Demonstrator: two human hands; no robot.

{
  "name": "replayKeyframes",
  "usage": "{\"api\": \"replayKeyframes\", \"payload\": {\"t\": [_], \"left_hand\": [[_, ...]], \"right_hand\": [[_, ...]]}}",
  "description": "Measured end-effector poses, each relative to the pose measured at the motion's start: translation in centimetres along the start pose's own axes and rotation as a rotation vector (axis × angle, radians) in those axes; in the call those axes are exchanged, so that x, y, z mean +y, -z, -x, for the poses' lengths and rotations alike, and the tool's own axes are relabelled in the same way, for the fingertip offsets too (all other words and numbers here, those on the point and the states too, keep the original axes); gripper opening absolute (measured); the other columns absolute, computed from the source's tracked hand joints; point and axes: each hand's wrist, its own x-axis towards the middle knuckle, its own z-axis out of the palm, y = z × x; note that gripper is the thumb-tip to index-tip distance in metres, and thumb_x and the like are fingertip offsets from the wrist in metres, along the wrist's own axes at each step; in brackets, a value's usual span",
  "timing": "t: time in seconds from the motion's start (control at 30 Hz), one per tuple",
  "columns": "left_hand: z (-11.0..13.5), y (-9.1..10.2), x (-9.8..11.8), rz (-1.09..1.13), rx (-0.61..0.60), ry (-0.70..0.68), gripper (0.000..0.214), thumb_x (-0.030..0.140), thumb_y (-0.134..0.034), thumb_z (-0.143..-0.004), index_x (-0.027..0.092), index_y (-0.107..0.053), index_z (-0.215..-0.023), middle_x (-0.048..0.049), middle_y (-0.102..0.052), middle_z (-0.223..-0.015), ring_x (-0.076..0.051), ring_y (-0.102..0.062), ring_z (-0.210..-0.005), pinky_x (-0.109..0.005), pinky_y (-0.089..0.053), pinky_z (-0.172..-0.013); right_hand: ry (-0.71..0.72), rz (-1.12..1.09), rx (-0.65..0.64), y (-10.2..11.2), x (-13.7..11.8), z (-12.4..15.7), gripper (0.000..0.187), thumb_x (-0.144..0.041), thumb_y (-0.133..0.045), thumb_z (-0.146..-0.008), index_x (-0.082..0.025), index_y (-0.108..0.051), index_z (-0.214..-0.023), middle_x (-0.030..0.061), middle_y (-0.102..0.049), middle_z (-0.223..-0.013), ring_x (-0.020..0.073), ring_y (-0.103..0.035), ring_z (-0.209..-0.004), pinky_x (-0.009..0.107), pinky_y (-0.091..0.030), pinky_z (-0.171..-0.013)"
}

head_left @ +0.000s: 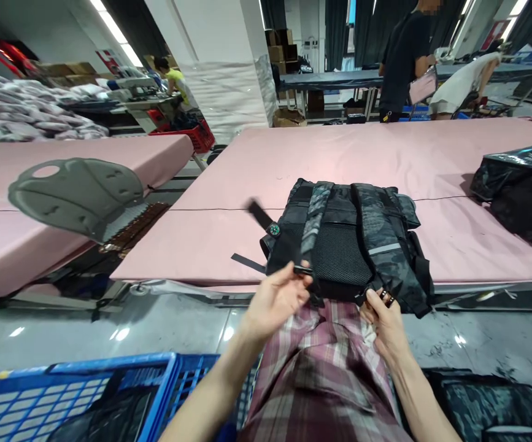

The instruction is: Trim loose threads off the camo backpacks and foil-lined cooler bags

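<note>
A dark camouflage backpack (362, 239) lies straps-up on the near edge of a pink-covered table (339, 159). My left hand (277, 298) is closed in a pinch on a black strap (288, 245) at the pack's lower left corner; the strap's loose end sticks up to the left, blurred. A small green compass charm (273, 229) sits on that side. My right hand (385, 316) is closed on a black buckle (388, 299) at the pack's lower right corner. My plaid clothing (325, 368) is below the hands.
A blue plastic crate (77, 393) stands at lower left. A black plastic bag (518, 190) lies on the table's right end. A grey moulded panel (77, 193) sits on the left pink table. Two people stand at far tables behind; another dark backpack (491, 405) lies at lower right.
</note>
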Motion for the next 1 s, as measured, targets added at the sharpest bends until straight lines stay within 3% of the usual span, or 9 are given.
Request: {"api": "replayKeyframes", "payload": {"t": [0.07, 0.2, 0.43, 0.8, 1.0], "left_hand": [[-0.1, -0.6, -1.5, 0.102, -0.004, 0.072, 0.01, 0.019, -0.06, -0.08, 0.011, -0.064, -0.083, -0.0063, -0.061, -0.082, -0.012, -0.06, -0.074, -0.017, -0.044, -0.053], [-0.6, -2.1, -4.1, 0.052, -0.052, 0.047, 0.014, 0.017, -0.065, -0.077, 0.008, -0.065, -0.087, -0.0069, -0.061, -0.082, -0.012, -0.062, -0.073, -0.016, -0.044, -0.053], [-1.5, -3.3, -4.6, 0.226, 0.042, 0.184, 0.011, 0.018, -0.061, -0.08, 0.015, -0.064, -0.09, -0.006, -0.064, -0.082, -0.013, -0.061, -0.073, -0.02, -0.044, -0.059], [-2.8, -3.5, -6.7, 0.253, 0.055, 0.031, 0.02, 0.02, -0.074, -0.069, 0.017, -0.061, -0.085, -0.003, -0.062, -0.094, -0.01, -0.055, -0.075, -0.02, -0.039, -0.06], [-2.9, -3.4, -8.0, 0.24, -0.01, 0.018, 0.04, 0.03, -0.084, -0.054, 0.015, -0.06, -0.081, -0.0013, -0.058, -0.08, -0.01, -0.052, -0.069, -0.02, -0.034, -0.055]], "right_hand": [[0.03, -0.013, -0.018, -0.5, -0.2, 0.3, 0.046, -0.034, -0.077, -0.06, -0.02, -0.033, -0.06, -0.0111, -0.028, -0.049, 0.0028, -0.024, -0.041, 0.018, -0.023, -0.039], [0.107, -0.052, 0.016, -1.4, -0.5, 0.4, 0.043, -0.031, -0.078, -0.06, -0.018, -0.036, -0.061, -0.0112, -0.028, -0.05, 0.0019, -0.024, -0.042, 0.017, -0.023, -0.04], [0.251, -0.055, 0.164, -2.2, -1.1, -0.1, 0.04, -0.029, -0.08, -0.057, -0.017, -0.042, -0.062, -0.0112, -0.03, -0.052, 0.0014, -0.026, -0.042, 0.016, -0.027, -0.041], [0.213, -0.016, 0.143, -2.1, -0.3, 0.4, 0.042, -0.029, -0.079, -0.058, -0.017, -0.038, -0.058, -0.0108, -0.031, -0.051, 0.0017, -0.028, -0.043, 0.016, -0.027, -0.041], [0.161, -0.001, 0.183, -2.1, 0.5, 0.1, 0.046, -0.032, -0.08, -0.055, -0.018, -0.036, -0.056, -0.0108, -0.032, -0.049, 0.0023, -0.029, -0.041, 0.017, -0.028, -0.039]]}}
